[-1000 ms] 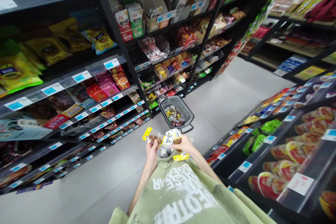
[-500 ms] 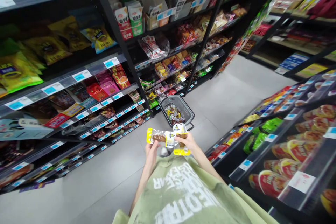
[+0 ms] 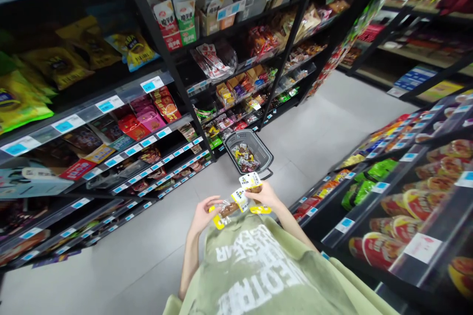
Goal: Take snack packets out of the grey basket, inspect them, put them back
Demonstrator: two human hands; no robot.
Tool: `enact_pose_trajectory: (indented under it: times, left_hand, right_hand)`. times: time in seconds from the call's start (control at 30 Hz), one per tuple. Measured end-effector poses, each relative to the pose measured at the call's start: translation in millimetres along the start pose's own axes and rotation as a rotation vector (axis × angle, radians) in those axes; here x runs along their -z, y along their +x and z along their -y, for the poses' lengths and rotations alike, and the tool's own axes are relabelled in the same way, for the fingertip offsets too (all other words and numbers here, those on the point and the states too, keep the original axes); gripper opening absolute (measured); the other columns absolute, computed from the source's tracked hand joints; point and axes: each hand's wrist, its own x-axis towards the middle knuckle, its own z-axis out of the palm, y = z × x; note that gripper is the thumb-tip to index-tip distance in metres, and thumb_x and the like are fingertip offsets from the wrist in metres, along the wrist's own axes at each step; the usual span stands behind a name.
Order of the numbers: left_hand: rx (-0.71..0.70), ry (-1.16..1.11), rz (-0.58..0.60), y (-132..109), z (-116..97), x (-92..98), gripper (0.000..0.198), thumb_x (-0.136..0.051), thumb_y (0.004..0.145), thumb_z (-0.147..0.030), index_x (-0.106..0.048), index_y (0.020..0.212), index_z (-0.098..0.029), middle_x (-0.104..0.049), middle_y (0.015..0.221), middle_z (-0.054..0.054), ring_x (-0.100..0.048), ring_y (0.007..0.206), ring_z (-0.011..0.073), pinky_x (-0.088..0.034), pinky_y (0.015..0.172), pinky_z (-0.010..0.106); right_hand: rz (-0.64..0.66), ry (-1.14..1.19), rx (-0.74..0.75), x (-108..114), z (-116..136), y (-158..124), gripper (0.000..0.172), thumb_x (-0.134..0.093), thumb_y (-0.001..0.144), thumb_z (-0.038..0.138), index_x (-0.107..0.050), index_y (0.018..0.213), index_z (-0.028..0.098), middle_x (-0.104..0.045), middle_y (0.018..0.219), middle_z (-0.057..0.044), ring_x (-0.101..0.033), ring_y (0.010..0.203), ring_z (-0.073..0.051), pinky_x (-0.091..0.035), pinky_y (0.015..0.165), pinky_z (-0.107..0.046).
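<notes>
Two flat snack packets with white and yellow ends and clear middles showing something brown are at my hands. My right hand [image 3: 266, 195] is closed around the upright packet [image 3: 251, 180], and the other packet's white end meets it there. That second packet [image 3: 229, 208] slants down to the left in front of my shirt. My left hand [image 3: 202, 212] is at its yellow left end, fingers curled over the upper edge. Beyond my hands a grey shopping basket [image 3: 265, 151] stands on the floor, with several small packaged snacks [image 3: 246, 158] inside.
A tall snack shelf [image 3: 173, 66] runs along the left and ahead. On the right is a lower shelf [image 3: 365, 206] with green bags [image 3: 369, 184] and red cup packages [image 3: 380, 248]. Grey tiled floor [image 3: 325, 113] lies between them.
The left packet has tipped, its yellow end now lower. My left hand has moved from under it to its left side, with fingers over the top. The upright packet has tilted.
</notes>
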Motion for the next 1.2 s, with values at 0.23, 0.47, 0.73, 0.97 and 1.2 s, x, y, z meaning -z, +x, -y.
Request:
enact_pose_trajectory:
  times: [0.23,0.47,0.73,0.97,1.2]
  left_hand:
    - [0.114,0.386,0.335,5.0,-8.5,-7.7,0.041,-0.077,0.071,-0.033,-0.074,0.108,-0.015,-0.078,0.088,0.010,-0.071,0.076,0.0232,-0.053,0.070,0.030]
    - [-0.011,0.226,-0.041,14.5,-4.2,-15.0,0.029,-0.076,0.073,-0.037,-0.072,0.092,-0.015,-0.076,0.079,0.007,-0.069,0.072,0.0199,-0.051,0.068,0.027]
    - [0.005,-0.082,-0.255,17.3,2.8,-15.9,0.053,-0.077,0.070,-0.053,-0.070,0.103,-0.012,-0.076,0.083,0.009,-0.064,0.067,0.0172,-0.049,0.056,0.024]
    - [0.025,-0.149,-0.266,15.9,6.8,-20.1,0.059,-0.080,0.068,-0.054,-0.069,0.107,-0.011,-0.074,0.076,0.007,-0.062,0.063,0.0158,-0.048,0.057,0.025]
    - [0.037,-0.154,-0.258,17.3,15.1,-18.9,0.058,-0.079,0.071,-0.053,-0.069,0.110,-0.012,-0.075,0.083,0.008,-0.064,0.064,0.0159,-0.049,0.059,0.026]
  right_hand:
    - [0.075,-0.070,-0.010,-13.8,-4.0,-1.0,0.033,-0.087,0.062,0.038,-0.072,0.084,0.017,-0.074,0.081,-0.006,-0.066,0.070,-0.022,-0.053,0.067,-0.035]
    - [-0.094,0.186,-0.069,-15.5,4.6,2.8,0.041,-0.084,0.068,0.047,-0.070,0.096,0.020,-0.073,0.091,-0.009,-0.066,0.074,-0.023,-0.052,0.065,-0.034]
    - [-0.004,0.397,-0.130,-24.2,3.6,-0.7,0.049,-0.077,0.076,0.051,-0.060,0.118,0.031,-0.069,0.112,-0.006,-0.071,0.078,-0.023,-0.057,0.068,-0.037]
    - [-0.064,0.363,-0.107,-28.7,2.0,0.4,0.049,-0.081,0.071,0.050,-0.065,0.109,0.025,-0.071,0.113,-0.007,-0.073,0.077,-0.024,-0.058,0.068,-0.037]
    - [-0.079,0.291,0.011,-25.4,3.1,0.8,0.053,-0.087,0.060,0.028,-0.067,0.108,0.022,-0.075,0.109,-0.008,-0.071,0.095,-0.026,-0.055,0.087,-0.039]
